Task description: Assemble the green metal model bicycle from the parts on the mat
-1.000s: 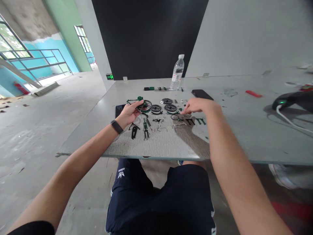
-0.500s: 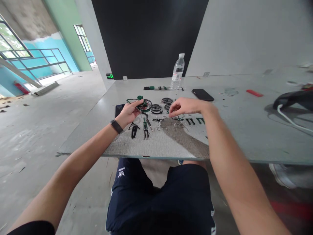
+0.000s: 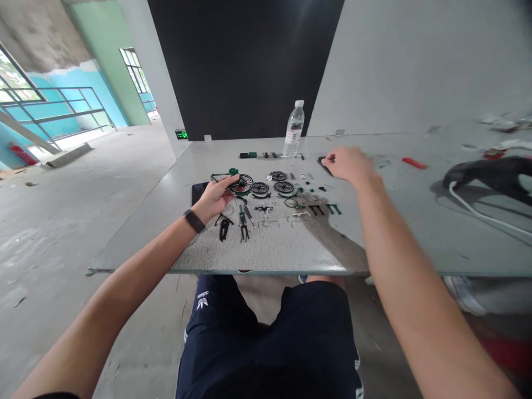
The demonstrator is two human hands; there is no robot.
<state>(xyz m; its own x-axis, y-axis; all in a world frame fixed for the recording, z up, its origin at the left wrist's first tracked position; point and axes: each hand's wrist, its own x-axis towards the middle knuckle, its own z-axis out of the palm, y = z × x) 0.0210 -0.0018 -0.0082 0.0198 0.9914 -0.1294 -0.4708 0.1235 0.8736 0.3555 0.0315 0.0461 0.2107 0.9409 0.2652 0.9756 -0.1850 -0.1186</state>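
Left hand (image 3: 216, 197) pinching a green model bicycle (image 3: 241, 183) over the counter (image 3: 145, 241), right hand (image 3: 351, 165) curled at a dark phone (image 3: 325, 167) (whether it grips anything, I cannot tell), the assembly looks partly done: one wheel (image 3: 248, 185) seems fitted, while three loose wheels (image 3: 285, 187) and a fork (image 3: 244, 233) remain.

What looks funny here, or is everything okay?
Nothing stands out. The water bottle is capped, no spill shows, loose wheels lie flat, and the left hand holds the toy bike. Smaller parts are hard to check.
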